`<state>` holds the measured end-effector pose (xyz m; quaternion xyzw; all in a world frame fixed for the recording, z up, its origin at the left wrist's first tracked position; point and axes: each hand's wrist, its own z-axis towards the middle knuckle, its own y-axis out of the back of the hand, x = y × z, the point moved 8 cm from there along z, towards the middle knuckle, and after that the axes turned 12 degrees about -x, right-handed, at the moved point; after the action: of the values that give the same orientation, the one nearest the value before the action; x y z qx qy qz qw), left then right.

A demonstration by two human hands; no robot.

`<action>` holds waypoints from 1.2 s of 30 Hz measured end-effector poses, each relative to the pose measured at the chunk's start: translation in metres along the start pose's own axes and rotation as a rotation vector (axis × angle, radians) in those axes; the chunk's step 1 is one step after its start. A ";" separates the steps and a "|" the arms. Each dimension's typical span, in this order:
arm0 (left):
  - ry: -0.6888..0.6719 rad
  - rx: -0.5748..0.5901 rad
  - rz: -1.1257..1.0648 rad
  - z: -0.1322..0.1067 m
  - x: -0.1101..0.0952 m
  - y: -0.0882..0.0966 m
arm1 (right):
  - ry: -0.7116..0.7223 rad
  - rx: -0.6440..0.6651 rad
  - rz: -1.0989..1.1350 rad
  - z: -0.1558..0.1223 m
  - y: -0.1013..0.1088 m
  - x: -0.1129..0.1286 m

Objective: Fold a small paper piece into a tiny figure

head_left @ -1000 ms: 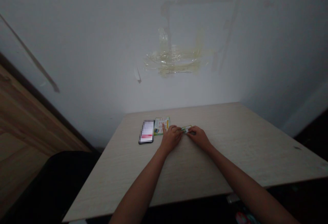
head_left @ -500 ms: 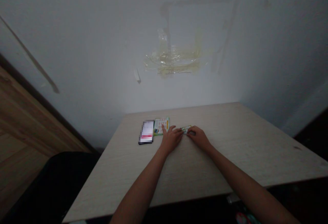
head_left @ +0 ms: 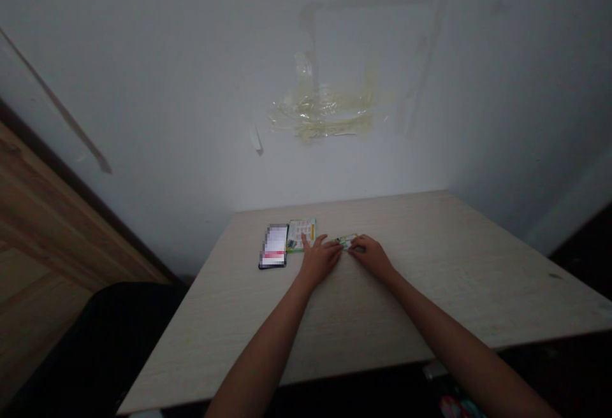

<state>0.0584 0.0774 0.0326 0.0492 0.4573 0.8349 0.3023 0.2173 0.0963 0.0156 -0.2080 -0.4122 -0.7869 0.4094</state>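
Note:
Both my hands rest on a pale wooden table (head_left: 430,290) near its far middle. My left hand (head_left: 319,257) lies palm down with the fingers curled, its fingertips against a small green-edged card (head_left: 347,239). My right hand (head_left: 370,255) pinches the same small card from the right side. The card lies low on the table between the two hands and is mostly hidden by the fingers. Just left of my left hand lies a larger colourful printed card (head_left: 301,233), flat on the table.
A phone (head_left: 274,247) with a lit screen lies left of the printed card. A white wall with old tape residue (head_left: 320,112) rises behind the table. A dark chair (head_left: 95,341) stands at the lower left, beside wooden panelling (head_left: 43,227).
Almost nothing differs. My left hand's fingers have shifted slightly against the small card; both arms stay where they were.

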 end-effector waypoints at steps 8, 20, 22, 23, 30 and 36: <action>0.015 0.013 -0.004 0.000 0.001 0.000 | 0.021 0.035 -0.049 -0.001 -0.004 0.001; 0.014 0.011 0.021 0.000 0.000 0.000 | 0.080 0.109 -0.163 -0.002 -0.005 0.006; 0.012 0.004 0.019 0.000 -0.001 0.001 | 0.109 0.118 -0.162 -0.004 -0.004 0.010; 0.008 0.003 0.017 0.001 -0.002 0.002 | 0.119 0.120 -0.158 -0.004 -0.004 0.012; -0.017 0.029 0.018 0.000 -0.004 0.005 | 0.154 0.122 -0.146 -0.005 -0.002 0.015; -0.045 0.018 0.030 -0.001 -0.009 0.007 | 0.185 0.140 -0.176 -0.007 -0.005 0.015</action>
<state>0.0623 0.0696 0.0393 0.0775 0.4569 0.8339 0.2997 0.2050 0.0852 0.0197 -0.0687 -0.4435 -0.8048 0.3885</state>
